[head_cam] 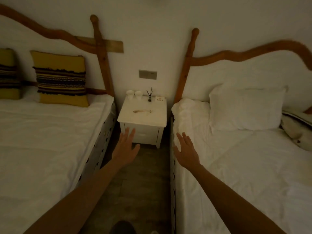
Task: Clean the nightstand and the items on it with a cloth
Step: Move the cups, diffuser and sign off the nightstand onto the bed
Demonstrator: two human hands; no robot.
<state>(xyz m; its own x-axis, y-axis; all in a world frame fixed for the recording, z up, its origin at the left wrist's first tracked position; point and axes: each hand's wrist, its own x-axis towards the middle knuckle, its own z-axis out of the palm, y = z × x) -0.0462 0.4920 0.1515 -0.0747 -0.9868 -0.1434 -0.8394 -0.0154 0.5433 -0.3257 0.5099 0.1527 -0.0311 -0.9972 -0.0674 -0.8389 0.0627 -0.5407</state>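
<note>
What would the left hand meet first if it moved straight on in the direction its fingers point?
Probably the front of the nightstand: the open left hand points up toward it. Depth is unclear.

Both arms bare, stretched forward from the bottom corners of the frame toward centre. Left hand [125, 146] just left of centre frame, open, palm down, fingers [129, 132] extended and close together, thumb splayed right. Right hand [185, 149] right of centre, at about the same height, open, palm down, fingers spread slightly, thumb out to the left. Hands well apart, nothing held in either. Wrists straight, forearms angling inward. Dim light, fine detail of fingertips unclear.
</note>
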